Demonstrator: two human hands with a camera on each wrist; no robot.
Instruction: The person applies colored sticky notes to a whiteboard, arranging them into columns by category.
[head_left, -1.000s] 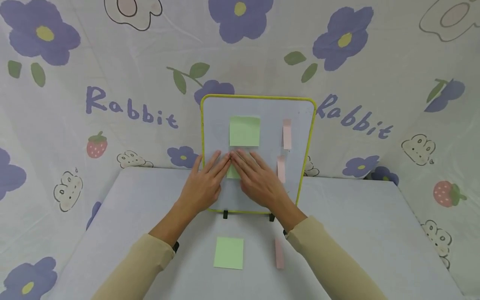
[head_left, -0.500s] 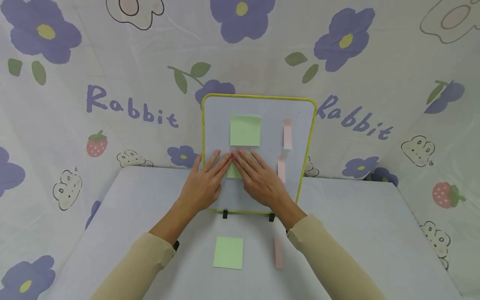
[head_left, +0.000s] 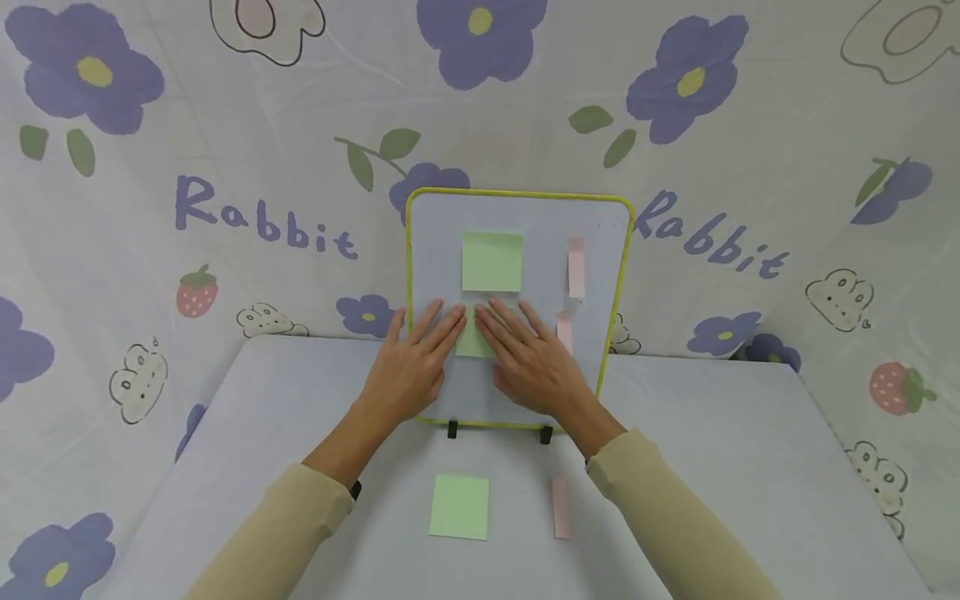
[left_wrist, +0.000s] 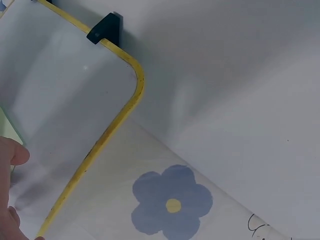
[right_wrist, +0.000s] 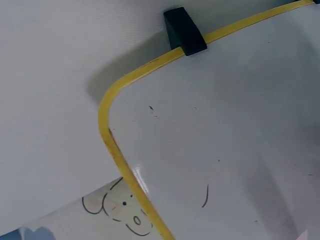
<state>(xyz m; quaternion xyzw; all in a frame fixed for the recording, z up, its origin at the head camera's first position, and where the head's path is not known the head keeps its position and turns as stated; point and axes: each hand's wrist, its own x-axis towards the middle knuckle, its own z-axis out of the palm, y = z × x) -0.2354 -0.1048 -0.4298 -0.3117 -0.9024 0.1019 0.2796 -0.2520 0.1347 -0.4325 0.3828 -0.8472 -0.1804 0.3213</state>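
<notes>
A yellow-framed whiteboard (head_left: 435,217) stands upright at the back of the table. On it sit a green sticky note (head_left: 492,262) and two narrow pink notes (head_left: 576,267). A second green note (head_left: 472,340) lies lower on the board. My left hand (head_left: 420,350) and right hand (head_left: 525,350) both press flat on the board with straight fingers, touching that lower note from either side. The wrist views show only the board's lower corners (left_wrist: 135,85) (right_wrist: 107,107) and black feet.
A loose green sticky note (head_left: 459,507) and a pink strip (head_left: 559,507) lie on the white table (head_left: 750,467) in front of the board. A flower-and-rabbit printed cloth (head_left: 225,167) covers the wall behind and both sides.
My right hand has slid a little to the right across the lower green note, uncovering more of it. The left hand has barely moved.
</notes>
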